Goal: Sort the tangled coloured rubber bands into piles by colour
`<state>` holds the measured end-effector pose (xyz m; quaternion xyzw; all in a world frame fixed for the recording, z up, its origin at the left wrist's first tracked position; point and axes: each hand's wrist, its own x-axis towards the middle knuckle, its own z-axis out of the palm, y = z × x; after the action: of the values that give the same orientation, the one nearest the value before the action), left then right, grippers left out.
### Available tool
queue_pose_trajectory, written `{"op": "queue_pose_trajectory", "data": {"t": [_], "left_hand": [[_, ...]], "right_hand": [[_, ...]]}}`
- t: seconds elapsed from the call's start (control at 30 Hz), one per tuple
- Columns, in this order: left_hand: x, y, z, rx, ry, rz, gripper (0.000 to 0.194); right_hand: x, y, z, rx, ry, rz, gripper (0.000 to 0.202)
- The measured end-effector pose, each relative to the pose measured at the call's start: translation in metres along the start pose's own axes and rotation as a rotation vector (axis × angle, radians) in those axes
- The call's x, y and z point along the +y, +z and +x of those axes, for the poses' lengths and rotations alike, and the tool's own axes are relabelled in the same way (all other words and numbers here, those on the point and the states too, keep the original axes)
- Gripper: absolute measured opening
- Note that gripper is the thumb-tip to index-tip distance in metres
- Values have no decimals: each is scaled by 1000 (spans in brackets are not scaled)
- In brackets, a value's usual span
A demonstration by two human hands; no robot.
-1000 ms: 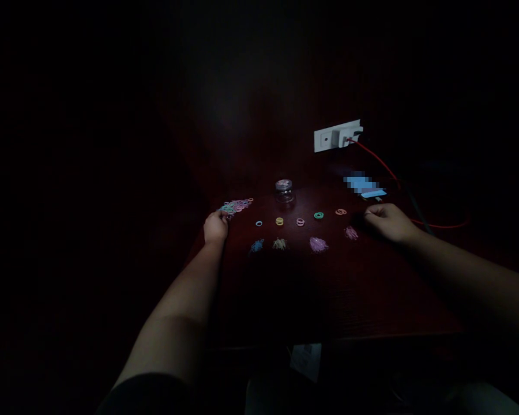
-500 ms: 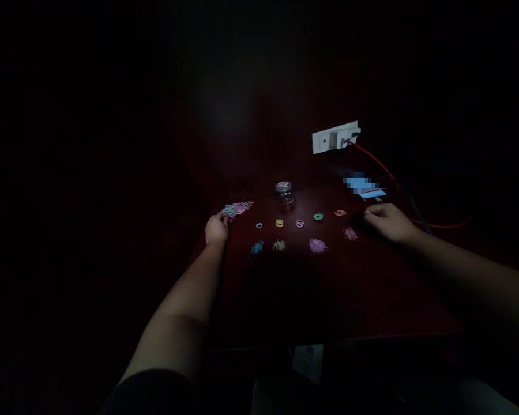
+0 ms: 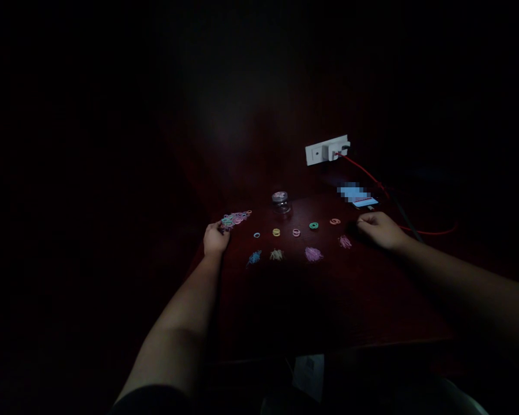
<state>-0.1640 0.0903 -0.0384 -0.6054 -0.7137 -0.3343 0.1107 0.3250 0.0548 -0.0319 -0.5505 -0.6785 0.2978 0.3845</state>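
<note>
At the table's left edge, my left hand [image 3: 216, 238] reaches a heap of mixed pastel rubber bands [image 3: 237, 219]. Its thumb and forefinger are apart at the near side of the heap; the other fingers are hidden. My right hand [image 3: 379, 228] rests on the table at the right, fingers curled, with nothing visible in it. Between the hands runs a row of small rings: light blue [image 3: 256, 235], yellow [image 3: 276, 232], pink [image 3: 296, 233], green [image 3: 313, 226] and orange [image 3: 335, 221]. Nearer lie blue [image 3: 254, 257], pale yellow [image 3: 277, 255], purple [image 3: 313, 254] and pink [image 3: 345, 242] piles of bands.
A clear lidded jar [image 3: 280, 203] stands behind the row. A lit phone [image 3: 365, 203], partly pixelated, lies at the back right. A red cable [image 3: 365, 170] runs from the wall socket [image 3: 327, 150] past my right hand. The surroundings are very dark.
The view has shifted, so the table sits slightly lower and further left. My left thumb and forefinger have parted beside the heap. My right hand stays curled in place.
</note>
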Motion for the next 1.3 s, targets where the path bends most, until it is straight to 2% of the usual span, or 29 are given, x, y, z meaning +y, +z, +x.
{"op": "queue_pose_trajectory", "data": {"t": [0.23,0.5,0.67,0.77,0.93,1.13,1.3], "left_hand": [[0,-4,-2,124,-56,-143,33],[-7,1,4,107,-130,-284,25],[-9,5,11,83,-178,-361,35],[-11,9,17,79,-200,-406,33],[-15,14,24,105,-202,-473,25],[-20,18,30,170,-221,-597,31],[-10,14,27,208,-159,-675,29]], "right_hand": [[-1,1,-2,8,-5,59,25],[3,0,-2,4,-11,32,24],[6,0,-2,0,4,88,24],[5,-1,-4,-22,29,119,26],[6,-3,-3,-48,19,114,30],[14,-4,0,-32,18,137,31],[13,-2,1,-12,-12,91,31]]}}
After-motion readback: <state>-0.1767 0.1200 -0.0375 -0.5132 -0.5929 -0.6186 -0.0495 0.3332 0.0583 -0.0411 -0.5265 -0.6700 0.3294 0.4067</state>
